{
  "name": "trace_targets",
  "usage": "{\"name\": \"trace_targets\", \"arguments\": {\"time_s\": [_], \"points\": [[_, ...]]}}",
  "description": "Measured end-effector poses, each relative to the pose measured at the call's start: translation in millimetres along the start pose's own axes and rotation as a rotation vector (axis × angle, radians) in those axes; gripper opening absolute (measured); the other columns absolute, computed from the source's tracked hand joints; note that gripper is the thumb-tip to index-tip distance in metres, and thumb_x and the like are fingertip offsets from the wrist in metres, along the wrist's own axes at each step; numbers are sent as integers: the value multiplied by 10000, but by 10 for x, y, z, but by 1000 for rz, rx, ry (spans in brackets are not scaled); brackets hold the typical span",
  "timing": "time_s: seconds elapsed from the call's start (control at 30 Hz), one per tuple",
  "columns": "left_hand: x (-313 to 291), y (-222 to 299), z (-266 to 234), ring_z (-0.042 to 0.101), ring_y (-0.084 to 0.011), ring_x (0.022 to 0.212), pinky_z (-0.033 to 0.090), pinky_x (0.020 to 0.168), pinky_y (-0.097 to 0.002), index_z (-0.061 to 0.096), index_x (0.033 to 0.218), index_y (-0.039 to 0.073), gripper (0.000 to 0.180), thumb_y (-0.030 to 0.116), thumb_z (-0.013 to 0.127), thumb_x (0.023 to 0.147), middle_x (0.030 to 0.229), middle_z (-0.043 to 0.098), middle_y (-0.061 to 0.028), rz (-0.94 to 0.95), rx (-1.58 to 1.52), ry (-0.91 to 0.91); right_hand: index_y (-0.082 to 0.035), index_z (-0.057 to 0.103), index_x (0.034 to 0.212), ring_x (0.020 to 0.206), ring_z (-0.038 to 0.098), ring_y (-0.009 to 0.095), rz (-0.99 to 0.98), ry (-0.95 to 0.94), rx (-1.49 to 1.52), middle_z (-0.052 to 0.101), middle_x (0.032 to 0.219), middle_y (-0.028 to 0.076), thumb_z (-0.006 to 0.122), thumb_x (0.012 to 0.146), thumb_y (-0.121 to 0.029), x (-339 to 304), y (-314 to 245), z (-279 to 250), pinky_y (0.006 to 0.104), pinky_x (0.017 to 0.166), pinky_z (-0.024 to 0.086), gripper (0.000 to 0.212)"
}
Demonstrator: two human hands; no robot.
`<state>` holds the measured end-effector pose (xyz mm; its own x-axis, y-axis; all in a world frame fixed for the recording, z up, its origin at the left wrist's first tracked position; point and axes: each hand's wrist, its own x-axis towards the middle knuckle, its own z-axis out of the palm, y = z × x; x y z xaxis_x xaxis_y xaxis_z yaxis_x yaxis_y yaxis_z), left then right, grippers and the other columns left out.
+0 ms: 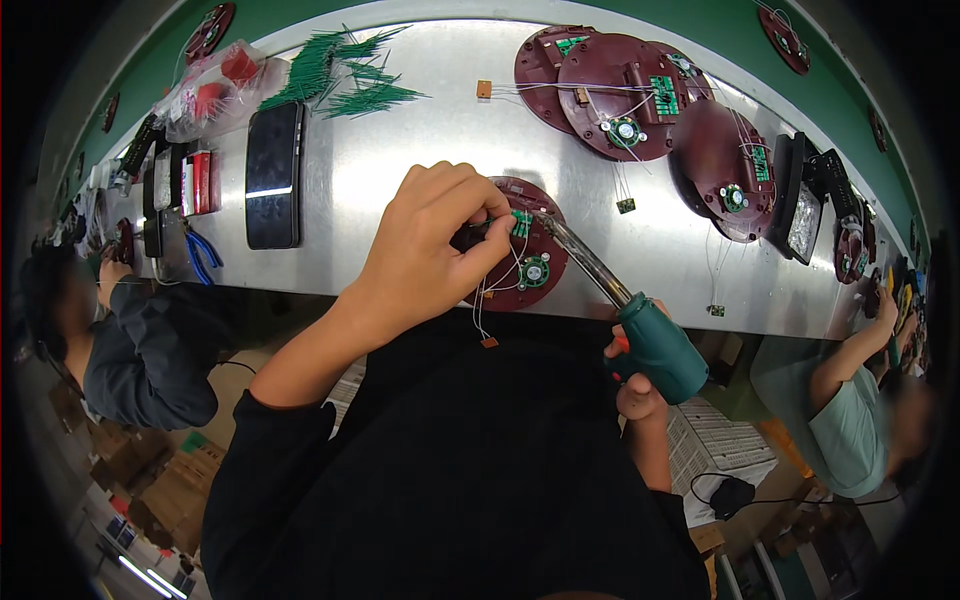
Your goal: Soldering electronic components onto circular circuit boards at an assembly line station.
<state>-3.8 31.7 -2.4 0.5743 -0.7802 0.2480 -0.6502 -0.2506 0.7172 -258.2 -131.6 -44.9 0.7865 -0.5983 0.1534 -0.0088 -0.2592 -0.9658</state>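
In front of me on the metal table lies a maroon round housing (pixel 545 205). It carries a small green circuit board (pixel 522 224), a round green-rimmed part (pixel 534 270) and thin white wires. My left hand (pixel 435 235) is over the housing's left side, thumb and forefinger pinched at the board; what they hold is too small to make out. My right hand (pixel 642 400) grips a green soldering gun (pixel 663 348) from below. Its long metal shaft slants up and left, its tip close to the board; contact is unclear. A small brown wired piece (pixel 489 342) hangs off the table's near edge.
Several similar housings (pixel 610 95) with trailing wires overlap at the back right, beside a black tray (pixel 800 220). Back left are green wire pieces (pixel 325 70), a black phone (pixel 274 175), blue-handled pliers (pixel 202 252) and a plastic bag (pixel 215 100). People sit at both sides.
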Motion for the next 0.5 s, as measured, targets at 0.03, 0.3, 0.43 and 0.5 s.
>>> {"name": "trace_targets", "arguments": {"time_s": [0.03, 0.3, 0.43, 0.5], "points": [[5, 13, -4, 597, -217, 741, 445, 739, -347, 686, 858, 50, 106, 35, 786, 828, 783, 642, -54, -8, -4, -9, -13, 729, 783, 844, 739, 328, -12, 19, 10, 707, 734, 47, 663, 969, -726, 19, -16, 19, 383, 730, 594, 739], [7, 10, 5, 598, -219, 735, 444, 735, -347, 692, 866, 51, 107, 34, 789, 822, 775, 639, -53, 4, 5, -21, -19, 731, 793, 809, 724, 324, -60, -25, -42, 694, 723, 48, 662, 968, -725, 81, -27, 25, 394, 750, 595, 731], [4, 5, 21, 599, -222, 722, 447, 734, -347, 690, 870, 49, 116, 34, 792, 817, 772, 643, -51, 29, 24, -3, -17, 731, 797, 798, 720, 322, -74, -37, -41, 692, 721, 49, 667, 966, -720, 94, -27, 18, 404, 752, 596, 726], [6, 5, 24, 601, -223, 718, 448, 734, -347, 689, 870, 49, 120, 35, 794, 814, 770, 644, -51, 37, 34, 5, -17, 731, 797, 799, 721, 322, -80, -34, -42, 692, 720, 49, 669, 968, -716, 88, -16, 15, 405, 751, 596, 723]]}}
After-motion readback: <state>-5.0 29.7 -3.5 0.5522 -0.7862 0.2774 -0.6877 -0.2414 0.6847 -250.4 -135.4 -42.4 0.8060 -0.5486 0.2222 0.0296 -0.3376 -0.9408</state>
